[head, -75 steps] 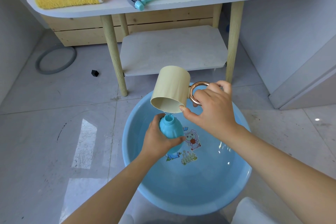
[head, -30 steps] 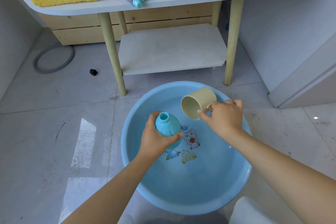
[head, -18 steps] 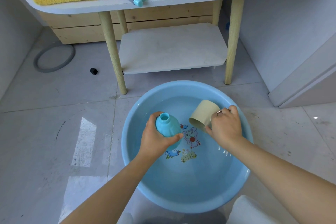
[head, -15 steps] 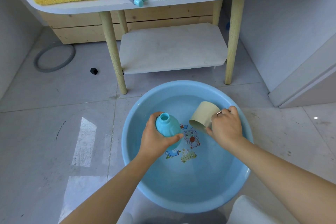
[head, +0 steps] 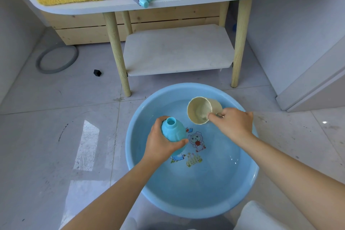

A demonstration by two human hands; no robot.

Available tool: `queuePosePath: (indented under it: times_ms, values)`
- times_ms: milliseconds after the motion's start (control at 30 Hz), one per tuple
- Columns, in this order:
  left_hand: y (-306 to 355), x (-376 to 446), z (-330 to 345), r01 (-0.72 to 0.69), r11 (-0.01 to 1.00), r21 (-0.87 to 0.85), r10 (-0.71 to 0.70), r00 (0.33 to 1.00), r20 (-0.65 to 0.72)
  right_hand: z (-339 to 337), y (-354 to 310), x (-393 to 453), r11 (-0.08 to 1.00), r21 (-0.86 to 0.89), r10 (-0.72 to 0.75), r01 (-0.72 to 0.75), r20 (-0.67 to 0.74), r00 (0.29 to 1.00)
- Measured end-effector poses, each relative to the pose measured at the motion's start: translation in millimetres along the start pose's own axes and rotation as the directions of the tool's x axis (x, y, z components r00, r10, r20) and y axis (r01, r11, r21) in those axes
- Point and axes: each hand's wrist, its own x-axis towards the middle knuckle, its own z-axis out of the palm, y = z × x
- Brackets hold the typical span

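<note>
Above the basin's left half, the left grip wraps the blue bottle, neck up and uncapped. Beyond, toward the far rim, the right grip clasps the beige cup, tilted, apparently holding some water. Advised: steady the bottle, set the cup's lip over the neck, pour thinly.

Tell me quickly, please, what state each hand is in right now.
Left hand: holding the light-blue plastic bottle, upright over the round blue plastic basin.
Right hand: holding the tilted beige plastic cup.
</note>
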Motion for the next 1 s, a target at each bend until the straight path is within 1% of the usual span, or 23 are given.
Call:
queuePosePath:
  times_ms: [67, 133, 200, 267, 333, 400, 533, 633, 800, 1000]
  values:
    - [0, 0, 1, 0.002, 1.000, 0.004, -0.002, 1.000, 0.000, -9, -8, -2, 0.991, 0.130, 0.009, -0.009, 0.000, 1.000]
    - [1, 0, 2, 0.005, 1.000, 0.010, -0.005, 1.000, 0.002, -16, -15, -4, 0.972, 0.232, -0.017, 0.023, -0.027, 0.999]
    - [1, 1, 3, 0.006, 1.000, 0.017, -0.006, 1.000, 0.003, -22, -22, -8, 0.949, 0.302, -0.067, 0.090, -0.087, 0.994]
    - [2, 1, 3, 0.007, 1.000, 0.021, -0.007, 1.000, 0.006, -25, -28, -13, 0.928, 0.320, -0.141, 0.193, -0.178, 0.974]
    - [3, 2, 4, 0.007, 1.000, 0.023, -0.008, 1.000, 0.011, -25, -34, -15, 0.912, 0.269, -0.238, 0.310, -0.268, 0.933]
    - [5, 3, 5, 0.007, 1.000, 0.014, -0.007, 1.000, 0.013, -22, -37, -16, 0.900, 0.177, -0.320, 0.398, -0.352, 0.880]
    - [5, 3, 5, 0.002, 1.000, 0.014, -0.002, 1.000, 0.011, -16, -38, -16, 0.864, 0.050, -0.424, 0.502, -0.467, 0.776]
    - [4, 2, 6, 0.000, 1.000, 0.015, 0.000, 1.000, 0.010, -16, -38, -15, 0.839, -0.032, -0.480, 0.543, -0.512, 0.712]
    - [4, 4, 6, 0.004, 1.000, 0.012, -0.004, 1.000, 0.013, -18, -40, -14, 0.805, -0.114, -0.535, 0.583, -0.563, 0.629]
    - [4, 5, 6, 0.007, 1.000, 0.011, -0.007, 1.000, 0.016, -20, -40, -14, 0.785, -0.171, -0.569, 0.596, -0.579, 0.584]
